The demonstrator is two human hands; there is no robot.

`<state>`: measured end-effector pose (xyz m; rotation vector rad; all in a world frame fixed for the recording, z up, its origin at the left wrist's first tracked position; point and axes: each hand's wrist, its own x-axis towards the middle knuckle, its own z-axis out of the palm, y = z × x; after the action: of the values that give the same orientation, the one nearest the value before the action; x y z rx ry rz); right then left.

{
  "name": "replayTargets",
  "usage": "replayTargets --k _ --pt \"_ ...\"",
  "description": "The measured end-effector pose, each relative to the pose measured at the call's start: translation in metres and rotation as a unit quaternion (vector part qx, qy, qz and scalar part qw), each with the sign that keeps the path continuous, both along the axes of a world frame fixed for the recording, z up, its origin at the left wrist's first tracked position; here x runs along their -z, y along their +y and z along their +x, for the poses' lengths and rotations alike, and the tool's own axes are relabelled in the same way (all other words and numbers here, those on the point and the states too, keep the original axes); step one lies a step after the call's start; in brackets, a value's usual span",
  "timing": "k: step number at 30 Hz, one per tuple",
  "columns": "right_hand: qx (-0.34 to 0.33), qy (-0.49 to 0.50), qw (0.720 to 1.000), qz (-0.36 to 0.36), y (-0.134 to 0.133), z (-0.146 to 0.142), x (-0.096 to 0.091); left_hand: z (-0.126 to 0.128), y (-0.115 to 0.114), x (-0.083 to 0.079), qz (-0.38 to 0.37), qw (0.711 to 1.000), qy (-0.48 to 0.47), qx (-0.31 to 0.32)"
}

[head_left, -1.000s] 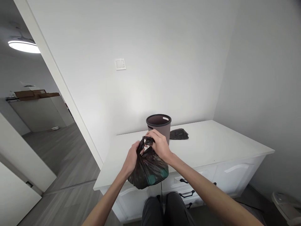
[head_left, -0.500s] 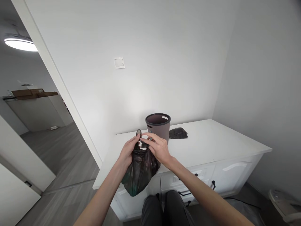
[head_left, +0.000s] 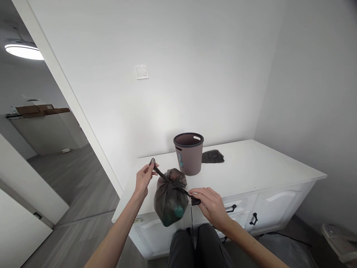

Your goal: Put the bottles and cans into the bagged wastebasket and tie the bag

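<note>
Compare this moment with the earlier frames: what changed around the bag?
The left hand and right hand, bunched together at the neck of the black bag, have pulled apart: left up and outward, right down and outward, each pinching one end of its top, now taut. Unchanged: the bin and the folded dark bag on the counter.

black trash bag (head_left: 169, 199) | full, neck knotted | hanging at cabinet edge

The left hand (head_left: 143, 178) and right hand (head_left: 209, 203) pinch opposite ends of a tied black bag (head_left: 169, 199). Behind, a bin (head_left: 189, 153) stands on the white desk (head_left: 251, 167).
</note>
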<state>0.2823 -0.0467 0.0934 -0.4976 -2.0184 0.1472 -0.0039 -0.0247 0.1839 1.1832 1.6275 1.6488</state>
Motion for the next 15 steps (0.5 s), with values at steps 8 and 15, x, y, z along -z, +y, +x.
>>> replayTargets --k 8,15 --pt "0.016 -0.122 0.988 -0.092 0.032 -0.046 -0.024 0.063 -0.039 -0.055 0.023 0.976 0.120 0.181" --pt "0.067 -0.239 0.961 -0.122 0.029 -0.056 -0.061 0.050 -0.047 -0.032 -0.003 0.973 0.098 0.209"
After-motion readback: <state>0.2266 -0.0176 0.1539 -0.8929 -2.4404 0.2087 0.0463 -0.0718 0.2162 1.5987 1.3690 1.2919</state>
